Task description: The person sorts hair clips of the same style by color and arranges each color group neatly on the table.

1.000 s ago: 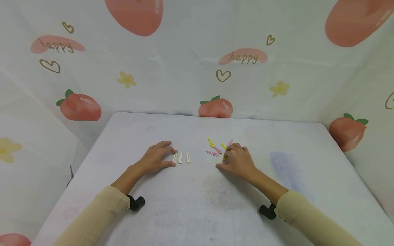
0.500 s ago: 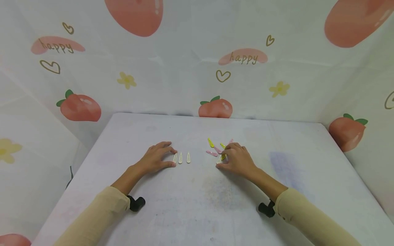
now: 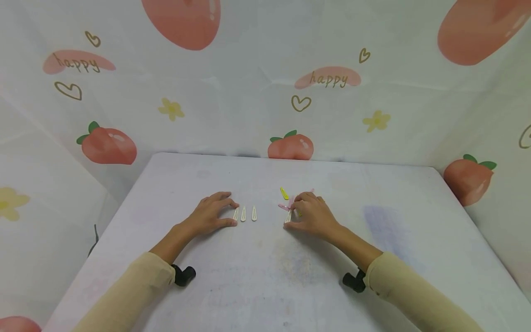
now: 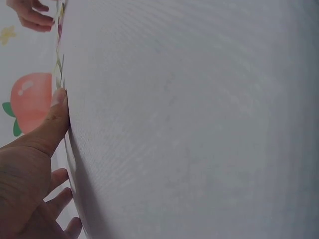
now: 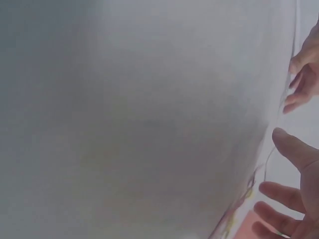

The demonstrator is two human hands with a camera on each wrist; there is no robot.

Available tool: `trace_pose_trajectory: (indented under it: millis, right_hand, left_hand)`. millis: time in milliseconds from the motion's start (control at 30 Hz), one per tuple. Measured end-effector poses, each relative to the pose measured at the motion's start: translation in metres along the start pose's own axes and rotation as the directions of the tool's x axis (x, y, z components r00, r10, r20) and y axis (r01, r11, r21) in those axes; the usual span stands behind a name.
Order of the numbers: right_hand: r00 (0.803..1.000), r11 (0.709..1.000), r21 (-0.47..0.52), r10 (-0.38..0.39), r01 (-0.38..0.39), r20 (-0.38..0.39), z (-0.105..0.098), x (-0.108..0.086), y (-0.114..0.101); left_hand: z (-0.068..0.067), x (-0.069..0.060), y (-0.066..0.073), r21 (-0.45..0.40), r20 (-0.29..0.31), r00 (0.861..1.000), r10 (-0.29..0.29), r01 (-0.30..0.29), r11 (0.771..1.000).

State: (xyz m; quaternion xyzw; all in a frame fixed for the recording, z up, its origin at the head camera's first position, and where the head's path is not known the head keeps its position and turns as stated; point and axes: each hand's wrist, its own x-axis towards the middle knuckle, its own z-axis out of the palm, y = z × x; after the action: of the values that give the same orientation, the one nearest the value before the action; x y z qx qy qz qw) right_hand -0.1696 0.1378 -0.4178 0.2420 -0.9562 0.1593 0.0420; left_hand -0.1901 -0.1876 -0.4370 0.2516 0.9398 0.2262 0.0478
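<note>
In the head view my left hand (image 3: 212,214) rests on the table, thumb and index finger at the two ends of a white hair clip (image 3: 235,214). Two more white hair clips, a middle one (image 3: 243,214) and a right one (image 3: 254,213), lie beside it in an upright row. To the right, my right hand (image 3: 314,215) pinches another white hair clip (image 3: 288,216) end to end between thumb and index finger. Behind that hand lie a yellow hair clip (image 3: 284,193) and a pink hair clip (image 3: 284,207); other pink and yellow clips are partly hidden by its fingers.
The white table (image 3: 249,281) stretches toward the viewer and out to both sides. A white cloth backdrop (image 3: 232,92) printed with peaches and hearts rises behind its far edge. Black wrist cameras sit by both sleeves, the left camera (image 3: 184,275) and the right camera (image 3: 354,280).
My right hand has slid a little to the left with its white hair clip, covering more of the coloured clips. The left hand and the row of white clips have stayed still.
</note>
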Motion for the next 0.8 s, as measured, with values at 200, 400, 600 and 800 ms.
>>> trace_pose_trajectory:
  millis: [200, 400, 600, 800]
  right_hand:
    - [0.998, 0.997, 0.026, -0.069, 0.069, -0.003, 0.004, 0.016, -0.015]
    - [0.996, 0.998, 0.023, -0.067, 0.066, 0.051, 0.014, 0.033, -0.028]
    - [0.993, 1.0, 0.005, -0.024, 0.023, 0.117, 0.019, 0.044, -0.035]
    - [0.988, 0.999, 0.032, 0.002, -0.007, 0.156, 0.021, 0.047, -0.035]
  left_hand:
    - [-0.001, 0.0, 0.0, -0.005, 0.004, 1.0, -0.004, 0.004, 1.0]
    - [0.001, -0.001, -0.002, -0.006, -0.001, 1.0, -0.001, 0.001, 1.0]
    - [0.003, 0.001, -0.003, -0.006, -0.002, 1.0, 0.002, -0.002, 1.0]
    - [0.002, 0.0, -0.003, -0.002, -0.004, 1.0, -0.002, 0.002, 1.0]
